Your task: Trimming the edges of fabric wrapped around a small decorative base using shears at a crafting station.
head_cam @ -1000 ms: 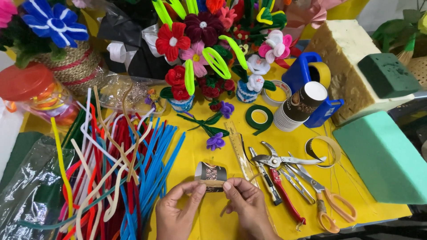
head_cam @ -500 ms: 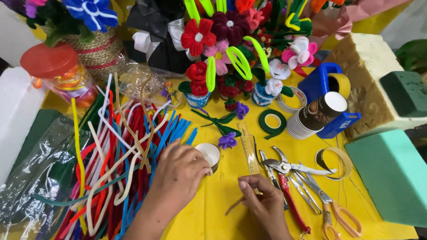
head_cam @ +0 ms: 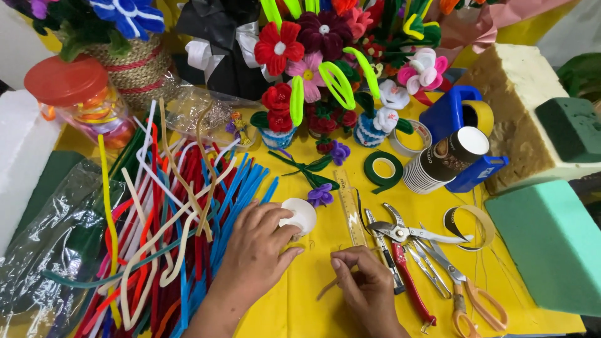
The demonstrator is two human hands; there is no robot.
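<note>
The left hand (head_cam: 260,250) lies on the yellow tabletop (head_cam: 313,307) with its fingers closed around a small white roll of tape (head_cam: 300,216), so its grip is pressed on the roll, which rests on the tabletop just beside the pile of pipe cleaners (head_cam: 169,225). The right hand (head_cam: 366,288) is near it, a little lower. Its thumb and fingers are pinched on a thin brown strand (head_cam: 327,289), one end of which lies out on the tabletop to the left of the hand. I cannot tell what the strand is made of.

The pipe cleaners, in red, blue, white, yellow and beige, spread out to the left of the left hand. Just right of the roll lies a clear ruler (head_cam: 349,209), and next to it a small purple flower (head_cam: 320,195). Right of the right hand there are pliers with red handles (head_cam: 407,263) and scissors with orange handles (head_cam: 466,300). Farther back stand a roll of green tape (head_cam: 383,170), a stack of paper cups (head_cam: 441,159) lying on its side, and many bright handmade flowers (head_cam: 313,56). A green foam block (head_cam: 551,244) is at the right edge
</note>
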